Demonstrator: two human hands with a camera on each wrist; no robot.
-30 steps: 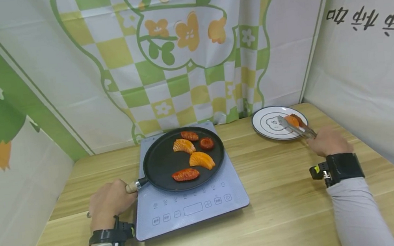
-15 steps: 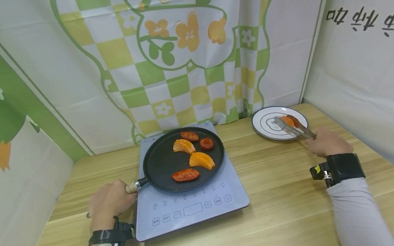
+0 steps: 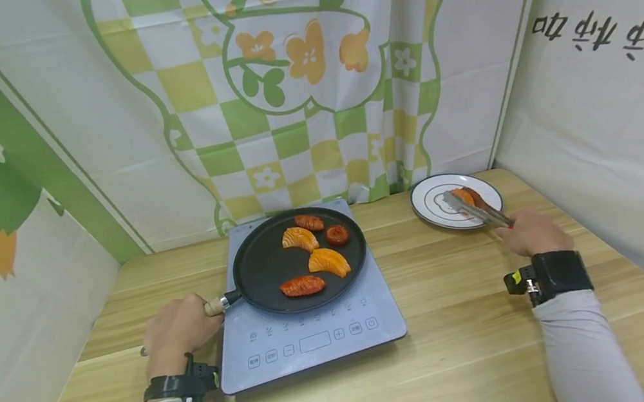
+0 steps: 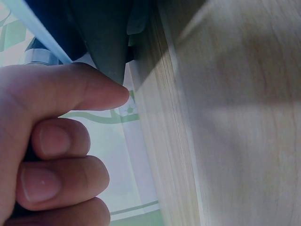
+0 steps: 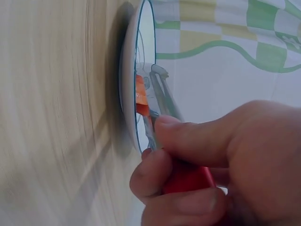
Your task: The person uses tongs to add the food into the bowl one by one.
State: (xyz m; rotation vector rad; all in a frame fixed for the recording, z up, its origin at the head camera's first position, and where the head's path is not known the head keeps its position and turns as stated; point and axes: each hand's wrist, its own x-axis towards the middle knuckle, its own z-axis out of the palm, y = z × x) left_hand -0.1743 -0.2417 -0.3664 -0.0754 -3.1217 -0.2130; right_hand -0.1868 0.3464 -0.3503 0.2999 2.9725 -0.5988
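My left hand (image 3: 178, 331) grips the wooden handle (image 3: 214, 306) of a round black frying pan (image 3: 264, 265), its fingers curled round in the left wrist view. Two orange fish slices (image 3: 329, 262), two reddish chicken-wing-like pieces (image 3: 303, 285) and a round red tomato-like piece (image 3: 337, 234) lie in the pan. My right hand (image 3: 534, 232) holds metal tongs (image 3: 477, 212) with a red grip (image 5: 188, 179). Their tips reach over a white plate (image 3: 430, 211) with a dark rim, right at an orange piece (image 5: 141, 96). A brown-red piece (image 3: 476, 199) lies beside it, partly hidden by the tongs.
The pan stands on a grey induction cooker (image 3: 369, 332) with a touch panel along its front. Both rest on a wooden table (image 3: 453, 356). A checked, flowered curtain (image 3: 315, 130) hangs right behind the cooker, and a white printed sheet (image 3: 612, 134) closes the right side.
The tongs' tips have shifted slightly left over the plate, and the orange piece and brown-red piece have slid a little left too. The left hand and the pan stay put.
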